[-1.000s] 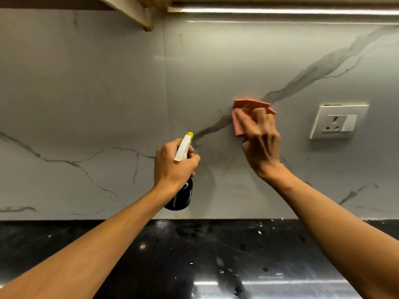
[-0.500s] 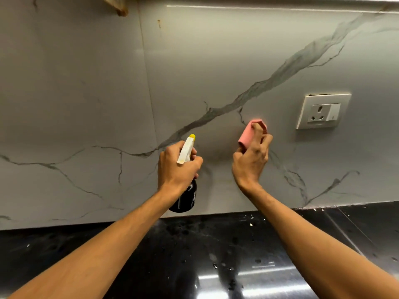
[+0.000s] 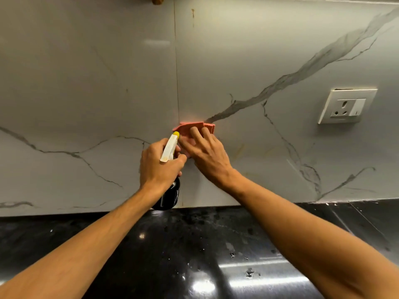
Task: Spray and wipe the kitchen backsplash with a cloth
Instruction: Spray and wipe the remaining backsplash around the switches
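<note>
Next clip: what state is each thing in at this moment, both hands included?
left hand: grips the spray bottle.
spray bottle: held roughly upright, nozzle end up.
right hand: straight fingers press the cloth to the backsplash.
cloth: folded, flat against the backsplash.
backsplash: faint yellowish streaks right of the cloth.
socket: nothing plugged in.
counter: glossy, speckled with spots.
</note>
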